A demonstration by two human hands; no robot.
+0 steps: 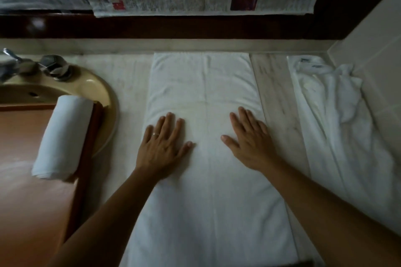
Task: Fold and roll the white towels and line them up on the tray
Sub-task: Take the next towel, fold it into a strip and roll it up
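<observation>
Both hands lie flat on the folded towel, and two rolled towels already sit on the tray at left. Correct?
Not quite. The head view shows one rolled towel on the tray. Left hand and right hand do lie flat on the folded towel.

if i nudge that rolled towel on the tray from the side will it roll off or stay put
The rolled towel is a plain cylinder lying along the tray's raised rim, so a sideways nudge would probably roll it across the tray's flat wood. The rim likely stops it on that side. Being soft cloth, it may loosen or sag rather than stay stiff if lifted by one end.
</observation>
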